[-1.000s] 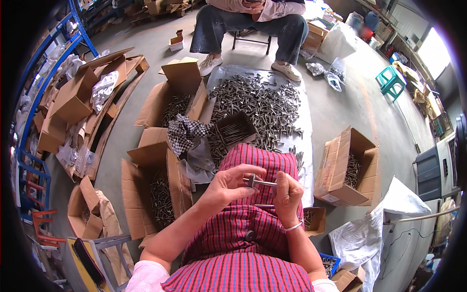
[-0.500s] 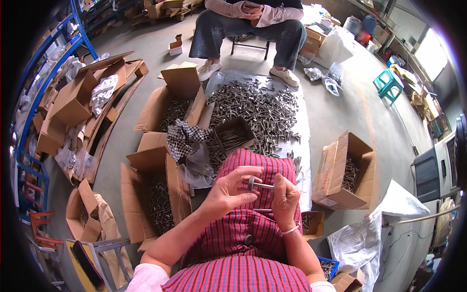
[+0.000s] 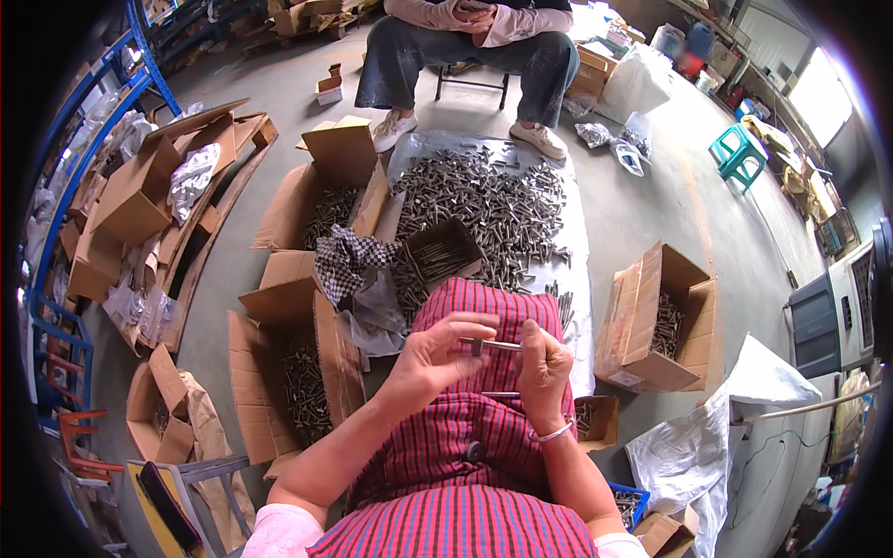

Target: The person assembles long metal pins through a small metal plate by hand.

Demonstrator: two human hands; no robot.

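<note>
Hands barely shifted from a second ago — left hand (image 3: 435,361) and right hand (image 3: 542,370) pinch a bolt (image 3: 498,345) between them at centre frame, over the striped lap. Steady the head end, let the other fingers do the turning — no rushing. Brown open boxes: one (image 3: 656,321) at right, one (image 3: 288,381) at lower left, another (image 3: 330,191) above it.

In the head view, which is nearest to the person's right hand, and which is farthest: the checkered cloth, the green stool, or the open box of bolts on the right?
From the right hand:
1. Open box of bolts, just to its right on the floor.
2. Checkered cloth, up and to the left, beside the bolt pile.
3. Green stool, far up right.
</note>
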